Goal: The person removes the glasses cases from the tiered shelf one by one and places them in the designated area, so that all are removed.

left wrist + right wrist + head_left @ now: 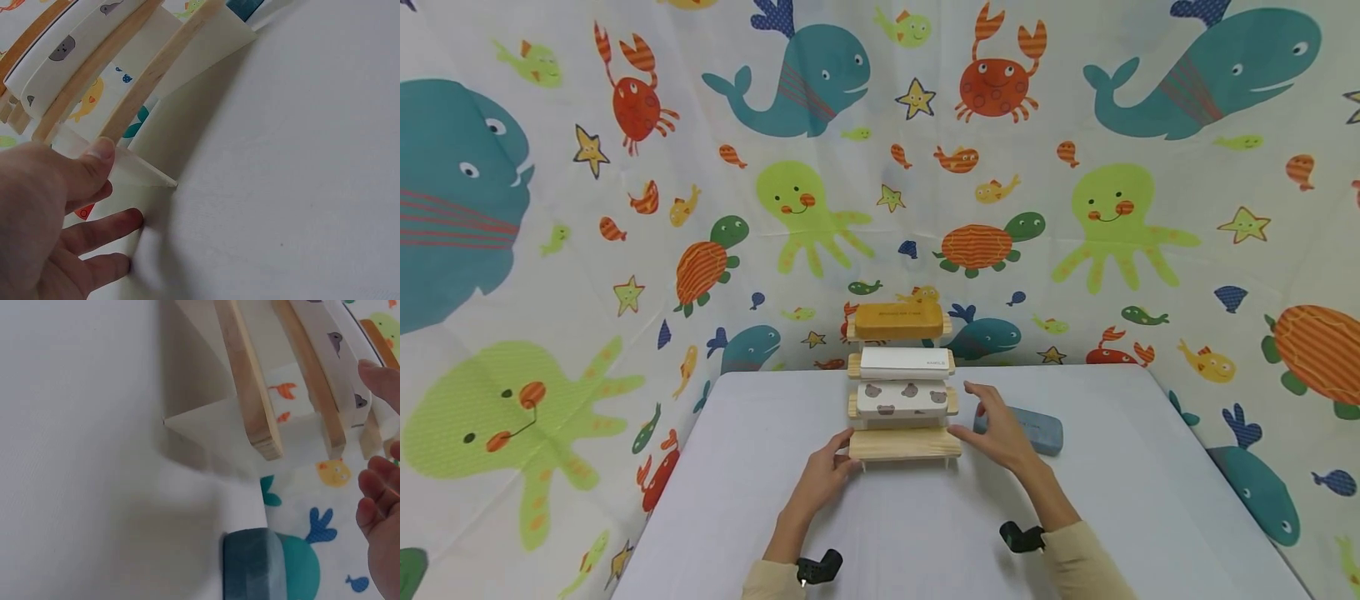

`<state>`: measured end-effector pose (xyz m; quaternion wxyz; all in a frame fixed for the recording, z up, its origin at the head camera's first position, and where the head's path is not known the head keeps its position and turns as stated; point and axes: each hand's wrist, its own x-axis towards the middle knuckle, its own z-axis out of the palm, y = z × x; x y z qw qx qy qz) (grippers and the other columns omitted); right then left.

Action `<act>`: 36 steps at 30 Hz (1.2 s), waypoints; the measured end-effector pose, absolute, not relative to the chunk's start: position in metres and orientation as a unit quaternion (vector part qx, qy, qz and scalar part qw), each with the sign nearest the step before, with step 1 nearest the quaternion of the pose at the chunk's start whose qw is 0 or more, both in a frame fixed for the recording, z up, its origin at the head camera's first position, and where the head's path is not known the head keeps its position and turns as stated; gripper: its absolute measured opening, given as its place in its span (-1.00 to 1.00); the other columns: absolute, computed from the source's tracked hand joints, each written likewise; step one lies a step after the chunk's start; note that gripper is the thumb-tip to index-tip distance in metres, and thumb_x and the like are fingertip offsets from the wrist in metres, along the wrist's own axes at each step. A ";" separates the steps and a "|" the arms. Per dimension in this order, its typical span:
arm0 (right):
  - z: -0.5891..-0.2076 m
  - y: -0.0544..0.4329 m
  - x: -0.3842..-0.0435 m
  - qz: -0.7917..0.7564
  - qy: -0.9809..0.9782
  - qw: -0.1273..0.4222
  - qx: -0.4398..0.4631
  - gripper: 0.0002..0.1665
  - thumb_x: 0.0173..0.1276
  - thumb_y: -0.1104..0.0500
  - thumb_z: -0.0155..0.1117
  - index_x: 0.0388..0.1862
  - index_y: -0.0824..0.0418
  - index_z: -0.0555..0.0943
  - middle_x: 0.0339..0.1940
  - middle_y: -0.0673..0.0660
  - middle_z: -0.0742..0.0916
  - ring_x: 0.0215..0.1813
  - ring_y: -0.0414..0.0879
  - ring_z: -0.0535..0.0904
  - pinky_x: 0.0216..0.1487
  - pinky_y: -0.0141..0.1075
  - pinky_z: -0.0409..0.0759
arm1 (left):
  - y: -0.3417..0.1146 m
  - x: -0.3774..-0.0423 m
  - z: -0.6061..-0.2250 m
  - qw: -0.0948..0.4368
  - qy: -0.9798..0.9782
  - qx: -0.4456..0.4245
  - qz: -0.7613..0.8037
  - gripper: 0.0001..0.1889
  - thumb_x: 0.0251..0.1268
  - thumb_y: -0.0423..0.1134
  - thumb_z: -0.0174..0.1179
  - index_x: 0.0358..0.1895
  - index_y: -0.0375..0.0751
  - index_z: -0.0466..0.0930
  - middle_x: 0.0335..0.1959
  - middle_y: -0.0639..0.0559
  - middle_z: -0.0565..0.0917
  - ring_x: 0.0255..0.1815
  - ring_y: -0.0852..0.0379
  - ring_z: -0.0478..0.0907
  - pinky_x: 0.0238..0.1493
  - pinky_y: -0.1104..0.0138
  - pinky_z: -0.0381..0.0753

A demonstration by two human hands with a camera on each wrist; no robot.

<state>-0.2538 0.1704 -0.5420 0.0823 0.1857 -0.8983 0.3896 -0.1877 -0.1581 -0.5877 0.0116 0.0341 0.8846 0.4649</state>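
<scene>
A tiered display rack with pale wooden shelves and white side supports stands on the table. Its upper shelves bear a mustard-yellow case, a white case and a white case with bear faces. The lowest wooden shelf carries nothing. My left hand pinches that shelf's left end between thumb and index finger, other fingers spread. My right hand hovers at the rack's right side, fingers loosely bent and holding nothing. Behind it lies a blue-grey case, partly hidden in the head view.
The white-covered table reaches back to a curtain printed with sea animals. Similar cloth hangs at both sides. A small black camera is strapped to each wrist.
</scene>
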 end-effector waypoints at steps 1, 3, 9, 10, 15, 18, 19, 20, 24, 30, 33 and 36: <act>-0.542 0.169 -0.254 0.392 -0.897 0.081 0.188 -0.01 0.16 -0.15 0.54 0.48 0.17 0.35 0.35 0.19 0.54 -0.10 -0.06 0.46 -0.30 -0.40 0.46 | -0.158 -0.187 -0.588 0.012 0.885 0.034 0.464 -0.35 0.37 -0.30 0.26 0.49 -0.26 0.27 0.30 -0.35 0.55 0.09 -0.15 0.71 0.09 0.10 0.70; -0.542 0.167 -0.256 0.394 -0.896 0.077 0.191 -0.01 0.16 -0.14 0.54 0.48 0.18 0.35 0.35 0.20 0.54 -0.09 -0.05 0.46 -0.31 -0.40 0.45 | -0.158 -0.187 -0.587 0.013 0.884 0.032 0.465 -0.35 0.38 -0.30 0.26 0.49 -0.25 0.27 0.30 -0.34 0.55 0.10 -0.15 0.71 0.10 0.08 0.69; -0.540 0.160 -0.260 0.403 -0.895 0.043 0.184 -0.01 0.18 -0.16 0.52 0.50 0.11 0.33 0.38 0.16 0.51 -0.03 -0.01 0.46 -0.29 -0.38 0.46 | -0.157 -0.185 -0.586 0.012 0.883 0.033 0.468 -0.35 0.37 -0.31 0.26 0.48 -0.25 0.27 0.29 -0.35 0.55 0.09 -0.15 0.72 0.09 0.06 0.69; -0.540 0.159 -0.262 0.404 -0.895 0.039 0.183 -0.01 0.18 -0.16 0.52 0.50 0.10 0.33 0.38 0.15 0.51 -0.03 -0.02 0.46 -0.29 -0.38 0.46 | -0.157 -0.185 -0.586 0.012 0.883 0.033 0.468 -0.35 0.37 -0.31 0.26 0.49 -0.25 0.27 0.29 -0.35 0.55 0.09 -0.14 0.72 0.09 0.07 0.69; -0.541 0.155 -0.268 0.404 -0.895 0.030 0.186 -0.01 0.18 -0.17 0.52 0.50 0.11 0.33 0.37 0.14 0.50 -0.03 -0.02 0.45 -0.26 -0.36 0.45 | -0.157 -0.186 -0.587 0.012 0.884 0.033 0.467 -0.35 0.38 -0.30 0.26 0.49 -0.24 0.27 0.29 -0.34 0.55 0.09 -0.14 0.71 0.10 0.07 0.69; -0.542 0.153 -0.271 0.407 -0.893 0.033 0.191 -0.01 0.16 -0.17 0.54 0.48 0.13 0.35 0.36 0.14 0.51 -0.03 0.01 0.46 -0.24 -0.34 0.44 | -0.157 -0.186 -0.587 0.012 0.883 0.034 0.467 -0.35 0.38 -0.29 0.25 0.49 -0.24 0.27 0.29 -0.34 0.55 0.09 -0.14 0.71 0.10 0.07 0.69; -0.542 0.152 -0.272 0.407 -0.892 0.034 0.193 -0.01 0.16 -0.17 0.54 0.48 0.14 0.35 0.36 0.14 0.51 -0.03 0.01 0.46 -0.24 -0.34 0.44 | -0.157 -0.186 -0.587 0.012 0.883 0.034 0.468 -0.36 0.38 -0.29 0.25 0.49 -0.24 0.27 0.29 -0.34 0.55 0.09 -0.14 0.71 0.10 0.07 0.69; -0.542 0.151 -0.272 0.408 -0.892 0.034 0.194 -0.01 0.15 -0.18 0.54 0.48 0.15 0.36 0.36 0.14 0.51 -0.04 0.01 0.46 -0.23 -0.34 0.44 | -0.157 -0.186 -0.587 0.013 0.883 0.035 0.468 -0.36 0.38 -0.29 0.25 0.49 -0.24 0.27 0.29 -0.34 0.55 0.09 -0.14 0.71 0.10 0.07 0.69; -0.543 0.148 -0.274 0.412 -0.888 0.036 0.199 0.00 0.15 -0.20 0.53 0.46 0.20 0.38 0.34 0.15 0.52 -0.05 -0.01 0.46 -0.21 -0.34 0.45 | -0.156 -0.185 -0.586 0.013 0.883 0.031 0.468 -0.35 0.38 -0.29 0.25 0.49 -0.23 0.27 0.30 -0.33 0.55 0.10 -0.14 0.71 0.13 0.07 0.68; -0.545 0.145 -0.278 0.411 -0.887 0.040 0.208 -0.01 0.14 -0.20 0.53 0.44 0.21 0.40 0.34 0.18 0.54 0.02 -0.01 0.47 -0.07 -0.21 0.56 | -0.156 -0.185 -0.584 0.011 0.884 0.029 0.466 -0.35 0.38 -0.30 0.26 0.49 -0.24 0.27 0.29 -0.33 0.56 0.09 -0.14 0.71 0.12 0.07 0.68; -0.545 0.143 -0.280 0.411 -0.886 0.042 0.211 -0.02 0.13 -0.21 0.53 0.43 0.20 0.41 0.33 0.18 0.54 0.06 -0.02 0.47 0.00 -0.13 0.58 | -0.156 -0.185 -0.584 0.013 0.883 0.028 0.467 -0.36 0.39 -0.29 0.25 0.49 -0.23 0.27 0.29 -0.32 0.56 0.10 -0.13 0.71 0.13 0.07 0.68; -0.545 0.142 -0.282 0.411 -0.886 0.040 0.210 -0.04 0.14 -0.22 0.53 0.41 0.18 0.42 0.31 0.18 0.55 0.06 -0.03 0.46 0.00 -0.14 0.57 | -0.157 -0.184 -0.584 0.015 0.884 0.032 0.467 -0.36 0.39 -0.29 0.24 0.49 -0.24 0.27 0.30 -0.34 0.55 0.10 -0.14 0.71 0.12 0.08 0.68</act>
